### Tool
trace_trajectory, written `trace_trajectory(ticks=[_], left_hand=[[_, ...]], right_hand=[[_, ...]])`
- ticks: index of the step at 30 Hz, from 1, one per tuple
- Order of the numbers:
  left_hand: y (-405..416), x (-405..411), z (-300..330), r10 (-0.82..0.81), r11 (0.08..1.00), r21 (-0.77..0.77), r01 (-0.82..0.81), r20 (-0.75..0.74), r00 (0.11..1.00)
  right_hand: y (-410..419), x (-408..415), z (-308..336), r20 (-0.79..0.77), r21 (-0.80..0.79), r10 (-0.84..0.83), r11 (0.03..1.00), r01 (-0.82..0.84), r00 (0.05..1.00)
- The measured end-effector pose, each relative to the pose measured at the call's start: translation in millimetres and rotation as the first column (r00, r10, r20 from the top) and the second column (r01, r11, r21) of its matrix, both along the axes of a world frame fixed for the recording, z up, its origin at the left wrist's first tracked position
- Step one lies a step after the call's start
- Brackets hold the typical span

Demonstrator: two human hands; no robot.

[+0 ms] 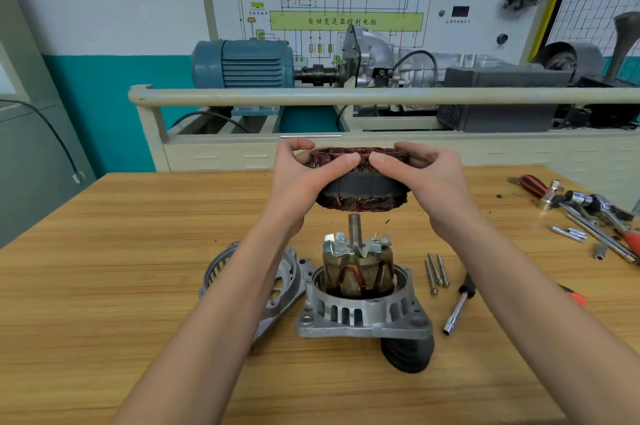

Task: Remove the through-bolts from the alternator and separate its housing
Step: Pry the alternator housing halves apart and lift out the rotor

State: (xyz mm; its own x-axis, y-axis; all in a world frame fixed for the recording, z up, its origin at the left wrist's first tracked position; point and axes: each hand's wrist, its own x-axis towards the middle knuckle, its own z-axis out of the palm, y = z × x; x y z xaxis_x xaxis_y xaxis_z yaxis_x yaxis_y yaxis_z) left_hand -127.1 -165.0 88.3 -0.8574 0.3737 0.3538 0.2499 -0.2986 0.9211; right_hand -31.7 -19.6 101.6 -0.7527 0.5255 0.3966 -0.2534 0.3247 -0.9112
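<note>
A: What do the hands hold?
B: Left hand (pixel 304 178) and right hand (pixel 424 178) grip the stator ring (pixel 360 187) from either side, thumbs on its copper windings, above the rotor shaft (pixel 354 234).
A: And the housing?
B: Rear housing (pixel 363 315) stands on the wooden bench (pixel 104 286) holding the rotor; front cover (pixel 277 282) lies beside it; through-bolts (pixel 437 273) lie to its right
</note>
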Motion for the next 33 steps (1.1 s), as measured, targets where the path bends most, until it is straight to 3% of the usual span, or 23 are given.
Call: trace_trajectory(ticks=[9, 24, 33], left_hand=[[37, -48, -1, -0.101, 0.93, -0.356, 0.096, 0.004, 0.995], [37, -112, -76, -0.111, 0.775, -0.615, 0.148, 0.098, 0.989], [32, -112, -78, -0.148, 0.66, -0.743, 0.112, 0.018, 0.989]], right_hand=[[48, -30, -19, 0.106, -0.038, 0.021, 0.999, -0.017, 0.994], [78, -99, -109, 0.432, -0.095, 0.223, 0.975, -0.202, 0.874], [70, -98, -114, 0.47, -0.053, 0.245, 0.967, -0.25, 0.848]])
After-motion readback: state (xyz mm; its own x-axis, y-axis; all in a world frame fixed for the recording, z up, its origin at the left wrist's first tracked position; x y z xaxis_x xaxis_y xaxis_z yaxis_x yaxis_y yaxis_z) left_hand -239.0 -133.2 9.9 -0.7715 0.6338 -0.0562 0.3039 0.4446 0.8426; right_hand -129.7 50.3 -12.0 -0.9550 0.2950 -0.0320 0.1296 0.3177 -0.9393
